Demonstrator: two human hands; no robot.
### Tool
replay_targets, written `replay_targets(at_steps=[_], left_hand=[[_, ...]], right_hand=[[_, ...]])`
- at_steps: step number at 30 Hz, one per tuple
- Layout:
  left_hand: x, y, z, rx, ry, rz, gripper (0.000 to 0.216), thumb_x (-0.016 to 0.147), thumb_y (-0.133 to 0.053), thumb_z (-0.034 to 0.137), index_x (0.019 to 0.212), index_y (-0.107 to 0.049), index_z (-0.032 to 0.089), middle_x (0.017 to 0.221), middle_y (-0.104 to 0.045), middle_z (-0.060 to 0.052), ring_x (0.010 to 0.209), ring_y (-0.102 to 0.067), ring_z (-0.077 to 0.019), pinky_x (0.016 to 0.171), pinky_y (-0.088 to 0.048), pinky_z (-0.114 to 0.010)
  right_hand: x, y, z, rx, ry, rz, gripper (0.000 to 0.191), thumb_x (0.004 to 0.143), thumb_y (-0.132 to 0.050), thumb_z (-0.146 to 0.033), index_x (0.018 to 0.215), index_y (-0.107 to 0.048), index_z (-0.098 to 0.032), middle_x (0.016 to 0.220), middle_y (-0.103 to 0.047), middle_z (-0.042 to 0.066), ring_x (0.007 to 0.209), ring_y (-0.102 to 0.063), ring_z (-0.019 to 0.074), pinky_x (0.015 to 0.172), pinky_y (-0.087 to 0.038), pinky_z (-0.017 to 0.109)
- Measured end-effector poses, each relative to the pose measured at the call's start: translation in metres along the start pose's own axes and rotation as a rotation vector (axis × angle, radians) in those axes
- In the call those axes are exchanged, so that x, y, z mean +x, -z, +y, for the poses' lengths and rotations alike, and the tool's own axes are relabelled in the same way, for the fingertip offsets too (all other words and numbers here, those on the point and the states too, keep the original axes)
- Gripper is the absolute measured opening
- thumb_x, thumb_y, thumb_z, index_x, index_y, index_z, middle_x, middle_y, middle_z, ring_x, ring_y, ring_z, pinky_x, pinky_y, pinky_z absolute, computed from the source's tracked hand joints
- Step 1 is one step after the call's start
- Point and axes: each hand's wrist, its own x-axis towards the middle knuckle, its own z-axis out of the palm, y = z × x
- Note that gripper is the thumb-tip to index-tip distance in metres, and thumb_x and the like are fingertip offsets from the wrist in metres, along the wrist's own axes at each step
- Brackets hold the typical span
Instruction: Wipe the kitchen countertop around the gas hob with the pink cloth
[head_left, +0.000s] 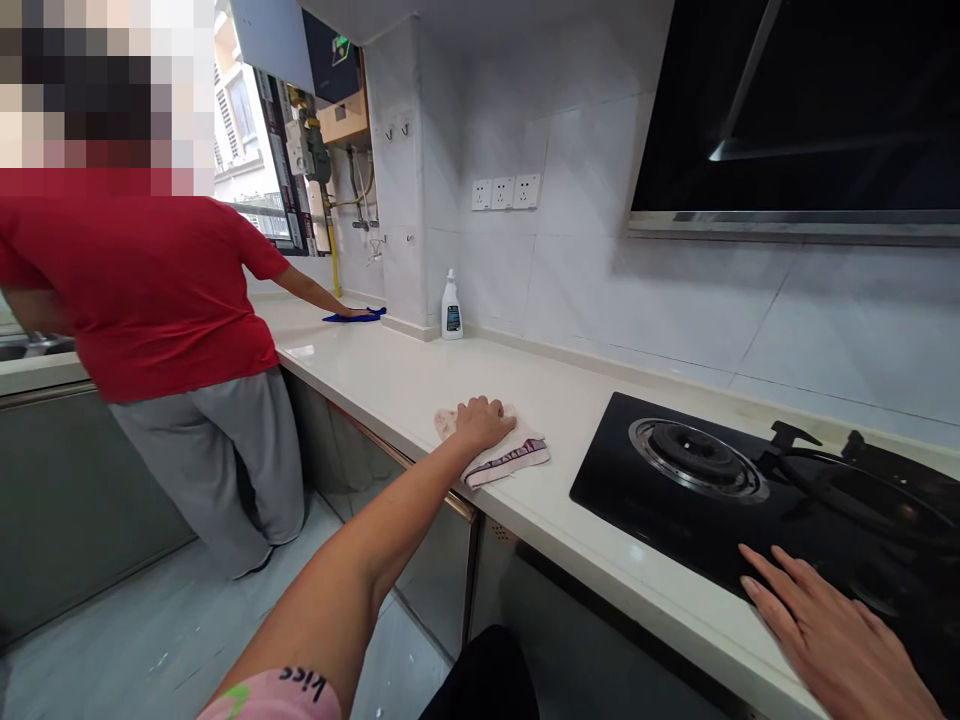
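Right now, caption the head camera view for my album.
Left hand presses a cloth on the countertop; right hand rests on the gas hob.

1. This is a home kitchen.
2. A black glass gas hob with a round burner sits in a long cream stone countertop.
3. A black glass angled range hood hangs above.
4. Pale glossy wall tiles carry a white 3-socket outlet panel.
5. A yellow gas pipe runs down the corner.
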Motion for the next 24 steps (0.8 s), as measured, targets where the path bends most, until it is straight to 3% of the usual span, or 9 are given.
replay_targets(at_steps=[8, 13, 18, 21, 24], left_hand=[[0.001, 0.008, -0.008, 0.001, 0.024, -0.001, 0.049, 0.097, -0.043, 0.057, 0.123, -0.070, 0.026, 0.136, -0.065, -0.014, 0.130, -0.056, -0.0333, 0.110, -0.039, -0.049], [-0.001, 0.017, -0.031, 0.033, 0.073, 0.008, 0.049, 0.096, -0.043, 0.058, 0.122, -0.071, 0.027, 0.135, -0.066, -0.013, 0.129, -0.057, -0.0335, 0.109, -0.040, -0.048], [0.006, 0.020, -0.056, 0.065, 0.139, 0.023, 0.049, 0.096, -0.043, 0.058, 0.123, -0.071, 0.028, 0.137, -0.067, -0.012, 0.129, -0.058, -0.0332, 0.109, -0.040, -0.049], [0.017, 0.019, -0.064, 0.083, 0.182, 0.022, 0.050, 0.096, -0.041, 0.058, 0.125, -0.070, 0.028, 0.138, -0.066, -0.013, 0.130, -0.057, -0.0339, 0.109, -0.040, -0.050], [0.032, 0.016, -0.065, 0.100, 0.217, 0.020, 0.051, 0.096, -0.040, 0.057, 0.126, -0.068, 0.026, 0.139, -0.065, -0.014, 0.132, -0.056, -0.0345, 0.110, -0.039, -0.051]], right_hand=[[-0.008, -0.007, 0.014, -0.055, 0.042, 0.001, 0.074, 0.083, -0.031, -0.068, 0.131, -0.070, -0.026, 0.136, -0.069, 0.014, 0.139, -0.055, 0.0391, 0.115, -0.042, 0.061], [-0.018, -0.014, 0.006, -0.048, 0.071, 0.045, 0.069, 0.083, -0.033, -0.065, 0.127, -0.071, -0.029, 0.136, -0.071, 0.013, 0.141, -0.054, 0.0383, 0.117, -0.041, 0.063], [-0.021, -0.021, 0.000, -0.113, 0.152, 0.117, 0.063, 0.083, -0.035, -0.058, 0.121, -0.075, -0.028, 0.146, -0.065, 0.013, 0.144, -0.051, 0.0411, 0.122, -0.031, 0.069], [-0.023, -0.021, 0.009, -0.130, 0.215, 0.093, 0.061, 0.082, -0.041, -0.059, 0.124, -0.075, -0.030, 0.150, -0.062, 0.009, 0.149, -0.045, 0.0416, 0.125, -0.026, 0.070], [-0.024, -0.017, 0.016, -0.118, 0.212, 0.013, 0.061, 0.082, -0.044, -0.065, 0.122, -0.077, -0.034, 0.149, -0.063, 0.005, 0.151, -0.041, 0.0429, 0.123, -0.028, 0.073]])
